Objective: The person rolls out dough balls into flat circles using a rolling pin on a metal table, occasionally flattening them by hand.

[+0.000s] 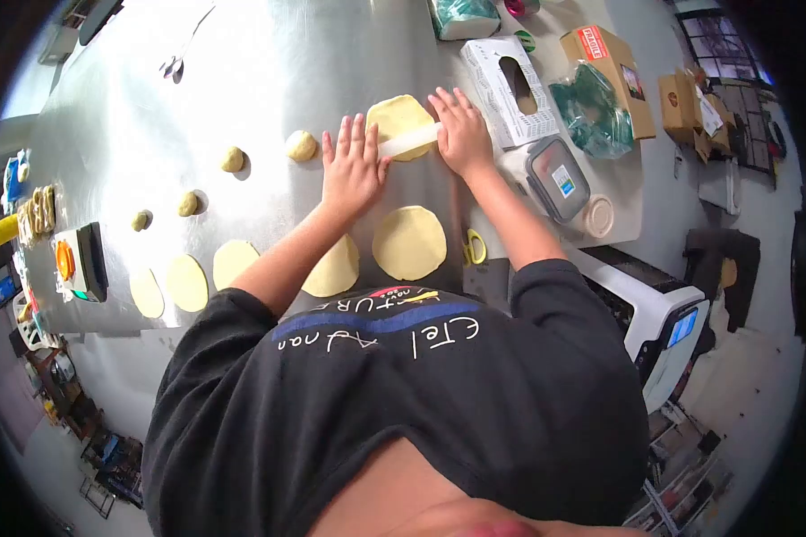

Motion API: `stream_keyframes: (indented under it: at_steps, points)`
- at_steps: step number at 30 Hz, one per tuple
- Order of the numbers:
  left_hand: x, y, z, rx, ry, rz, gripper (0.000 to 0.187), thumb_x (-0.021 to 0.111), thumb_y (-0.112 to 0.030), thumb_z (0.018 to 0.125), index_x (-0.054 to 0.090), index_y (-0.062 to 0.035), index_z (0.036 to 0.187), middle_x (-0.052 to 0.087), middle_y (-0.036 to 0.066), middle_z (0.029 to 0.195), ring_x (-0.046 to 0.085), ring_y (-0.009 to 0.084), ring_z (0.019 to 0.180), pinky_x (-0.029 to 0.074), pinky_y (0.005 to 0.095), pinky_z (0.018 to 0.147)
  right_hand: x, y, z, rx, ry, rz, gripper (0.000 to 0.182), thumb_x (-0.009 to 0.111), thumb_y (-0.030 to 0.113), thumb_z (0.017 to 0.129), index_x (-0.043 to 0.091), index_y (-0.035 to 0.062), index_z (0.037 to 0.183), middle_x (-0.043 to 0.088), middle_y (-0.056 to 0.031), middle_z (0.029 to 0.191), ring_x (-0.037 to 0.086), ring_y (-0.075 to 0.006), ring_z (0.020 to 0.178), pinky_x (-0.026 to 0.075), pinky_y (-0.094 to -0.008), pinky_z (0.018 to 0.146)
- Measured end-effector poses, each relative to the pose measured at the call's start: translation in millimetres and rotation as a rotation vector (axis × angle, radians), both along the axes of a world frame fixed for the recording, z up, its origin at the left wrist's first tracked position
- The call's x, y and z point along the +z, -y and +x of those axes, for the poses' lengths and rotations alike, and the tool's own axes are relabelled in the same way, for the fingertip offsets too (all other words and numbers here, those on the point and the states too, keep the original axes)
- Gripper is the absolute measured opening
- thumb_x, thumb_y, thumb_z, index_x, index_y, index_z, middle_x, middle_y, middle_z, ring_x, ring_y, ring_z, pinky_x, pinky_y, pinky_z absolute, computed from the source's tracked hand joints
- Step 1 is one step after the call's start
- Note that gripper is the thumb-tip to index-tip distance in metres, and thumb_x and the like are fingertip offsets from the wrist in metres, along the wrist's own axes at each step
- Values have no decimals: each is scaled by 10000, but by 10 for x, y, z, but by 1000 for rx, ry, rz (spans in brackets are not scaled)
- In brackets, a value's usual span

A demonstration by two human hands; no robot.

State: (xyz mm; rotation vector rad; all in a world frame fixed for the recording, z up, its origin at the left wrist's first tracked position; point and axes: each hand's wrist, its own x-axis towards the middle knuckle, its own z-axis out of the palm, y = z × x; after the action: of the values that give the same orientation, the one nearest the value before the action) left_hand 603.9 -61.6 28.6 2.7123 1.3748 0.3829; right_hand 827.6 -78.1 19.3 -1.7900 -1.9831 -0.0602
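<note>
A white rolling pin (410,141) lies across a flattened sheet of pale dough (401,109) on the metal table. My left hand (354,170) presses on its left end with fingers stretched out and spread. At the other end rests my right hand (459,134), its fingers also extended and apart. Both palms hide the pin's ends. Left of my left hand sits a dough ball (301,146), with smaller balls (188,204) trailing off leftward. Closer to my body lie several flat dough rounds, the rightmost round (409,243) fully visible and another (334,268) partly under my left forearm.
A patterned box with an oval opening (510,89), a lidded container (557,179) and a green plastic bag (591,112) stand right of my right hand. Yellow-handled scissors (475,247) lie near my body. At left are a kitchen scale (81,261) and spoons (175,68).
</note>
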Motion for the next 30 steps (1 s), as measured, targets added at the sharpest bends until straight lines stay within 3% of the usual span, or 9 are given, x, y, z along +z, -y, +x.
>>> stream_keyframes:
  at_steps: [3, 7, 8, 11, 13, 16, 18, 24, 30]
  points:
    - [45, 154, -62, -59, -51, -83, 553, 484, -261, 899, 362, -18, 1381, 323, 167, 1468, 271, 327, 1381, 167, 569, 1093, -29, 250, -24, -40, 13, 23, 472, 486, 92, 779, 535, 92, 1248, 509, -86, 1324, 426, -312, 1267, 337, -446, 1048]
    - [-50, 45, -211, -139, 142, -269, 503, 572, -152, 817, 469, -82, 1304, 499, 127, 1285, 424, 318, 1229, 257, 516, 1068, 13, 427, -69, -62, -213, -105, 338, 510, -6, 719, 597, 82, 1034, 549, -102, 1145, 509, -326, 1079, 416, -438, 933]
    - [-32, 13, -241, -157, 197, -156, 496, 596, -120, 782, 502, -105, 1269, 540, 107, 1191, 459, 308, 1155, 288, 505, 1052, 66, 484, -184, -123, -235, -46, 321, 473, -53, 691, 580, 68, 967, 526, -137, 1003, 508, -354, 969, 419, -462, 886]
    - [79, -89, -286, -190, 187, -38, 496, 602, -135, 779, 505, -109, 1265, 542, 103, 1186, 455, 311, 1162, 278, 515, 1056, 117, 639, -491, -352, -274, -112, 304, 486, -33, 691, 546, 62, 974, 497, -146, 974, 505, -364, 938, 423, -458, 858]
    - [31, -140, -303, -191, 78, -114, 522, 580, -212, 829, 456, -76, 1317, 482, 149, 1303, 392, 338, 1261, 230, 527, 1085, -45, 631, -641, -420, -172, -59, 296, 592, 111, 676, 479, 57, 944, 467, -132, 941, 508, -334, 916, 411, -466, 770]
    - [38, -241, -163, -74, -9, -110, 619, 411, -389, 936, 341, 22, 1393, 272, 228, 1477, 169, 341, 1414, 117, 519, 1133, 183, 426, -747, -538, -60, -161, 307, 597, 205, 692, 468, 72, 936, 489, -122, 941, 513, -316, 915, 397, -475, 735]
    - [28, -450, -23, -79, -35, -118, 608, 382, -388, 948, 325, 13, 1402, 265, 231, 1478, 171, 354, 1410, 110, 514, 1134, 123, 199, -679, -641, 45, -171, 307, 568, 271, 723, 462, 81, 939, 509, -120, 957, 513, -309, 907, 384, -468, 724]
    - [-122, -1254, 550, -84, -108, -68, 634, 299, -423, 963, 271, 0, 1434, 235, 164, 1514, 136, 287, 1431, 74, 480, 1152, -5, -490, -244, -891, 150, -65, 310, 521, 271, 741, 475, 64, 968, 513, -132, 984, 487, -301, 930, 358, -465, 757]
    - [-189, -1583, 672, -153, 26, 21, 645, 268, -428, 965, 184, -36, 1470, 176, 123, 1542, 71, 264, 1443, 41, 471, 1157, 37, -782, -120, -849, 148, 58, 355, 514, 238, 744, 469, 44, 1038, 509, -155, 1006, 468, -320, 943, 327, -500, 865]
